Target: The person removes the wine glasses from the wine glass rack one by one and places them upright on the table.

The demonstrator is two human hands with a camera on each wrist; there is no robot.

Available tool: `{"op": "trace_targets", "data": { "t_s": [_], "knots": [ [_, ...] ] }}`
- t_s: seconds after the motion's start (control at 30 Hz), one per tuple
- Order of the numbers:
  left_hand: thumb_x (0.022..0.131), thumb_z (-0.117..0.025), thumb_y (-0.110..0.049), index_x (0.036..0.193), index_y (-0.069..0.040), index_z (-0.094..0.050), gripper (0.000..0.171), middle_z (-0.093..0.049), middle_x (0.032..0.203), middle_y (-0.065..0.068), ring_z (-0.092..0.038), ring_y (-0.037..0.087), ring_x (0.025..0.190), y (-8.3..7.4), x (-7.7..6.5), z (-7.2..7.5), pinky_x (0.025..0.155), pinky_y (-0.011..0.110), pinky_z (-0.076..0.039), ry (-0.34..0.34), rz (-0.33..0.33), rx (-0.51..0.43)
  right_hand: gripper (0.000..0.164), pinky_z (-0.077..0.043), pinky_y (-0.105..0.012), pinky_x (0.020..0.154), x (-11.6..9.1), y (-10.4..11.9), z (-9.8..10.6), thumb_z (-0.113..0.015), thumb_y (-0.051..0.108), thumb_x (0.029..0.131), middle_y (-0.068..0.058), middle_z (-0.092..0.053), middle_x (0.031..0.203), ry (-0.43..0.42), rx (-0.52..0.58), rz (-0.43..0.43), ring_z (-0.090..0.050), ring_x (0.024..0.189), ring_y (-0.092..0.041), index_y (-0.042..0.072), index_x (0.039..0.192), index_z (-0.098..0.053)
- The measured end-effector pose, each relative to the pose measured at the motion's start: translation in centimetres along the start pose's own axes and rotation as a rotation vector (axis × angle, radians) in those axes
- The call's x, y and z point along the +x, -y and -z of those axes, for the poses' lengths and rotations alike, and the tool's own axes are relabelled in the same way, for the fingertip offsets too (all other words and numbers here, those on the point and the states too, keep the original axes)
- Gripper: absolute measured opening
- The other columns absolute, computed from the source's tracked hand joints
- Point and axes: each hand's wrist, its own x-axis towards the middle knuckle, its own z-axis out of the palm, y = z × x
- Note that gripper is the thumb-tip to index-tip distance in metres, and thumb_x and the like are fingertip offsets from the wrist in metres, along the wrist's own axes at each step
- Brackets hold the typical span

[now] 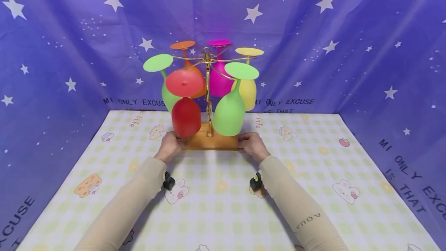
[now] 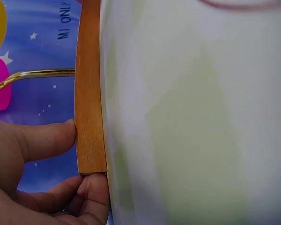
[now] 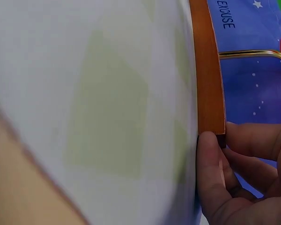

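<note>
A wine glass rack stands on the table, with a wooden base [image 1: 212, 142] and a gold metal post [image 1: 208, 92] with curved arms. Several coloured goblets hang upside down from it, among them a red goblet [image 1: 186, 117] and a light green goblet [image 1: 230, 113] at the front. My left hand [image 1: 169, 146] grips the base's left end; in the left wrist view the thumb [image 2: 51, 138] presses its top and curled fingers touch its end. At the opposite end, my right hand [image 1: 253, 144] pinches the base's corner, also seen in the right wrist view.
An orange goblet [image 1: 195, 74], a magenta goblet [image 1: 221, 78] and a yellow goblet [image 1: 249, 92] hang at the back. The table has a checked cloth [image 1: 219, 212] with cartoon prints. Behind and beside it hangs a blue star-patterned curtain [image 1: 296, 30].
</note>
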Motion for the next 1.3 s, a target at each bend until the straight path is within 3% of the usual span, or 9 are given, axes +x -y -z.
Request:
{"op": "trace_targets", "data": {
  "t_s": [0.37,0.63,0.93,1.13,1.3],
  "knots": [
    [0.075,-0.071,-0.005,0.092,0.004,-0.062,0.021,-0.061,0.086,0.014,-0.055,0.027,0.079,-0.8,0.2,-1.2,0.071,0.037,-0.047,0.028,0.03,-0.009,0.033,-0.057,-0.03,0.068,-0.1,-0.7,1.2,-0.062,-0.012,0.079,-0.027,-0.064,0.107,-0.014,-0.034,0.004,-0.066,0.076,-0.022,-0.012,0.111,-0.063],
    [0.074,-0.073,-0.006,0.09,0.005,-0.062,0.022,-0.062,0.085,0.014,-0.056,0.027,0.078,-1.5,0.3,-2.2,0.071,0.037,-0.048,0.004,0.003,0.013,0.03,-0.057,-0.03,0.066,-0.3,-1.1,2.3,-0.062,-0.013,0.078,-0.027,-0.064,0.106,-0.027,-0.044,0.024,-0.066,0.073,-0.02,-0.014,0.108,-0.064],
    [0.074,-0.074,-0.008,0.093,0.005,-0.063,0.025,-0.063,0.09,0.015,-0.056,0.026,0.08,-2.1,0.3,-3.2,0.069,0.034,-0.048,0.007,0.03,0.015,0.032,-0.057,-0.03,0.068,-0.5,-1.5,3.6,-0.062,-0.011,0.08,-0.029,-0.063,0.108,-0.022,-0.049,0.005,-0.067,0.075,-0.022,-0.014,0.112,-0.061],
    [0.074,-0.073,-0.006,0.09,0.003,-0.065,0.02,-0.062,0.086,0.012,-0.054,0.025,0.077,-2.2,0.2,-3.5,0.065,0.03,-0.045,0.009,0.028,-0.019,0.032,-0.057,-0.03,0.069,-0.4,-1.7,3.8,-0.061,-0.01,0.081,-0.028,-0.063,0.109,-0.039,-0.065,-0.016,-0.067,0.076,-0.021,-0.013,0.112,-0.062],
    [0.075,-0.072,-0.003,0.094,0.004,-0.066,0.022,-0.063,0.09,0.012,-0.054,0.026,0.082,-2.0,0.1,-3.5,0.07,0.031,-0.047,-0.005,0.045,-0.066,0.033,-0.057,-0.03,0.069,-0.5,-1.7,3.7,-0.06,-0.011,0.08,-0.028,-0.063,0.108,-0.043,-0.043,-0.016,-0.066,0.076,-0.02,-0.014,0.113,-0.061]
  ]
}}
